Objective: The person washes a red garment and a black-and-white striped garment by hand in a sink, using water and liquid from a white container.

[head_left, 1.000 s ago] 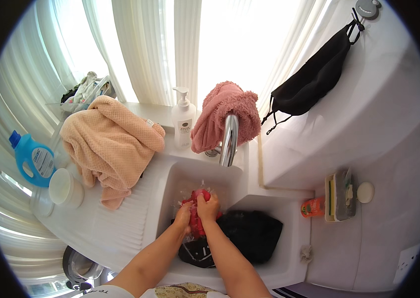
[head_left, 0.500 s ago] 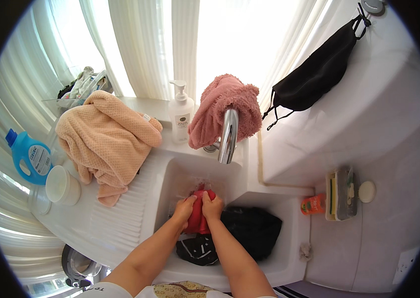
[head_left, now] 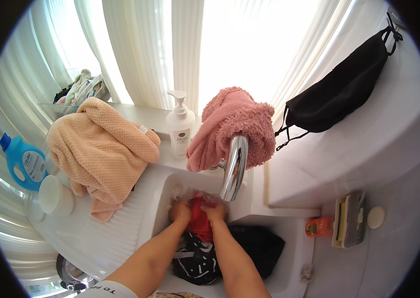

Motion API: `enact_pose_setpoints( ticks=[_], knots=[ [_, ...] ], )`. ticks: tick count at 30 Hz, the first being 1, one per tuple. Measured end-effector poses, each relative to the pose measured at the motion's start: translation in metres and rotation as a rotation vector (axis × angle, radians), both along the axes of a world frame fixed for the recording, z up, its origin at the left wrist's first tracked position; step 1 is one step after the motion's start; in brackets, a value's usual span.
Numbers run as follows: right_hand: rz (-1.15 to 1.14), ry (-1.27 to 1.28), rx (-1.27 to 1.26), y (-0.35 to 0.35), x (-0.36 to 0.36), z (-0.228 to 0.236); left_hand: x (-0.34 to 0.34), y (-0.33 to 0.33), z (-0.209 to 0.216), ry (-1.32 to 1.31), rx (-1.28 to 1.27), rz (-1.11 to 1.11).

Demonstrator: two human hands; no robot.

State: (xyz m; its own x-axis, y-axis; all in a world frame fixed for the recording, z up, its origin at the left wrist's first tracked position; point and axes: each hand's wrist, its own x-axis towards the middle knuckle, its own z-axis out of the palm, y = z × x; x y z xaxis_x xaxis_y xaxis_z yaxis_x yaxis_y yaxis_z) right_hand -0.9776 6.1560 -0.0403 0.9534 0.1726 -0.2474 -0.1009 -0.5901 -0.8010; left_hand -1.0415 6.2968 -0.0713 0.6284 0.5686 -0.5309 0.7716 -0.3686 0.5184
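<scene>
Down in the white sink [head_left: 146, 218], a wet red cloth [head_left: 200, 218] dips into sudsy water at the far end. My left hand [head_left: 180, 212] is closed on its left side, the fingers partly hidden by foam and water. On the other side my right hand [head_left: 214, 214] grips the cloth, thumb on top. Black cloth with white markings [head_left: 195, 258] lies nearer to me, below my wrists. More black cloth [head_left: 257, 248] fills the sink to the right of my right forearm. Above the water hangs the chrome faucet [head_left: 235, 169], with a pink fluffy towel [head_left: 230, 124] draped over it.
A peach towel [head_left: 103, 149] lies on the ribbed board at left, near a white tub [head_left: 56, 196] and a blue detergent bottle [head_left: 25, 163]. A white pump bottle [head_left: 180, 129] stands behind the sink. At right are a black mask [head_left: 336, 89], a sponge holder [head_left: 348, 222] and an orange container [head_left: 318, 227].
Both hands have lowered the red cloth into the water and moved slightly apart, the cloth spreading between them. Foam now surrounds the hands. The view has shifted, bringing the faucet lower in the picture.
</scene>
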Motion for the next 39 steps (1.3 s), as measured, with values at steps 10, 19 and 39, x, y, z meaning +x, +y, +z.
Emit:
enact_pose_setpoints(
  ticks=[10,19,39],
  knots=[
    [0.243,-0.627,-0.083,0.012,-0.072,0.135,-0.014,-0.021,0.115,-0.654,-1.609,0.597],
    [0.235,-0.836,-0.055,0.01,-0.095,0.144,-0.035,-0.034,0.097,-0.582,-1.823,0.363],
    [0.031,-0.339,-0.678,0.016,-0.056,0.019,-0.028,-0.056,0.049,-0.302,0.484,0.062]
  ],
)
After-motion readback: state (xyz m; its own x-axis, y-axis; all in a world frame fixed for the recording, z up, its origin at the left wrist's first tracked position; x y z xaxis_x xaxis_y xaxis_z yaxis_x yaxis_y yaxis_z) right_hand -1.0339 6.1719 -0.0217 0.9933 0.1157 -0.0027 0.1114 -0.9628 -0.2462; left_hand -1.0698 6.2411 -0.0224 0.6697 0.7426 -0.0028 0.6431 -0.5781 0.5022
